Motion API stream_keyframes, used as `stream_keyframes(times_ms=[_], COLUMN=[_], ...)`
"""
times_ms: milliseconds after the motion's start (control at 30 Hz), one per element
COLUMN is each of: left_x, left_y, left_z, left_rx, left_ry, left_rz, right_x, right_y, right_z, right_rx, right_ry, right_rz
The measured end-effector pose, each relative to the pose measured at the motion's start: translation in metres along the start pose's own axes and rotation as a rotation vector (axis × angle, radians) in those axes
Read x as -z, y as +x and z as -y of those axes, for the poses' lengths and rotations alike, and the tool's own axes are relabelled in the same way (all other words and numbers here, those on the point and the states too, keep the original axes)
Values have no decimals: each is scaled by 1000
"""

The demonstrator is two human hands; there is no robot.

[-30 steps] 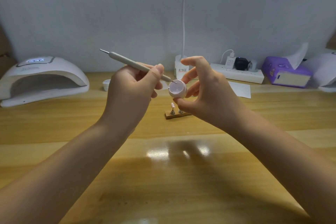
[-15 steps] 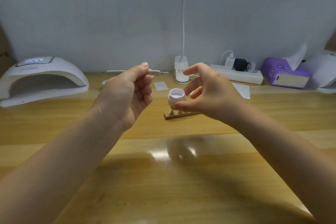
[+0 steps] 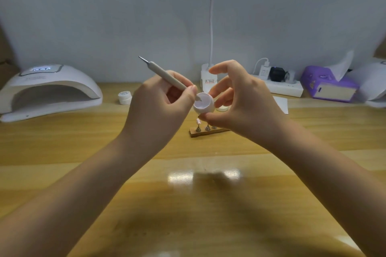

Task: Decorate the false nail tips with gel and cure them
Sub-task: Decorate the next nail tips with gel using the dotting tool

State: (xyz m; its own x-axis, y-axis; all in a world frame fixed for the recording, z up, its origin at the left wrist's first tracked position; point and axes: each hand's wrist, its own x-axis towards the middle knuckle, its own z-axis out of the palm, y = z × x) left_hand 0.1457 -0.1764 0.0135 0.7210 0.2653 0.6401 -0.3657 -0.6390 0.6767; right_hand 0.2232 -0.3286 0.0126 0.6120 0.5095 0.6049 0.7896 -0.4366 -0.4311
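Dipping the tool (image 3: 167, 74) into the gel pot (image 3: 204, 105), take only a small bead on the tip and keep the pot tilted toward you so that you can see the gel. Your left hand (image 3: 160, 106) pinches the tool like a pen, shaft slanting up and left. Your right hand (image 3: 240, 102) pinches the pot between thumb and fingers, raised above the bench (image 3: 188, 204). The nail tips' stand (image 3: 205, 130) sits just below.
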Motion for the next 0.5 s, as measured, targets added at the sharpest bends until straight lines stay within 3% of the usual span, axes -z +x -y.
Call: stream_keyframes(times_ms=[267,500], left_x=[0,3], left_y=[2,10], left_z=[2,9], left_rx=[33,380], left_ry=[-11,-421], left_rz=[-4,-41], right_x=[0,1], right_y=[0,1], right_z=[2,2], right_rx=[12,-13], right_ry=[-27,9], right_rz=[-12,-8])
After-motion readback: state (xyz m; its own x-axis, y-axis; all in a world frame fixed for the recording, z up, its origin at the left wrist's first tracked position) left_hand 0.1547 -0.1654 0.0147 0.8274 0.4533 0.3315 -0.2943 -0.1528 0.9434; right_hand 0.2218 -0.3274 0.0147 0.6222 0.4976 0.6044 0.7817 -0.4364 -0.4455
